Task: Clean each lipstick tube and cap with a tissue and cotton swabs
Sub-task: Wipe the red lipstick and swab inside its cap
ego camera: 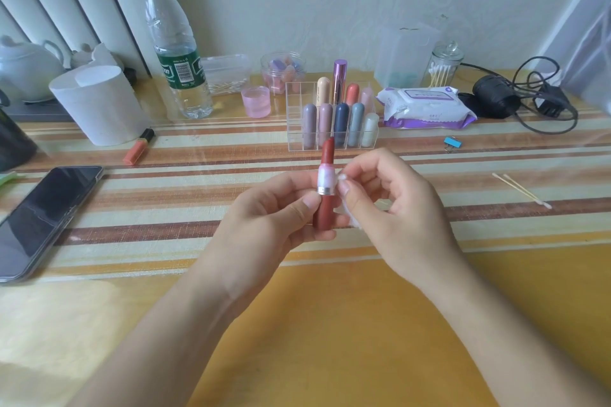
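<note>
The left hand (274, 218) grips an uncapped red lipstick (326, 213) upright above the table (330, 324), thumb and fingers curled round its base. The right hand (390, 208) pinches a small white tissue (342, 177) against the pale collar just above the silver ring. Just behind stands a clear rack (294, 116) of capped lipsticks with a wipes pack (426, 106) beside it, two cotton swabs (522, 190) lie to the right, and a phone (46, 211) to the left.

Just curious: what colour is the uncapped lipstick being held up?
The lipstick is brick red, with a whitish collar and silver ring; head view shows it.
</note>
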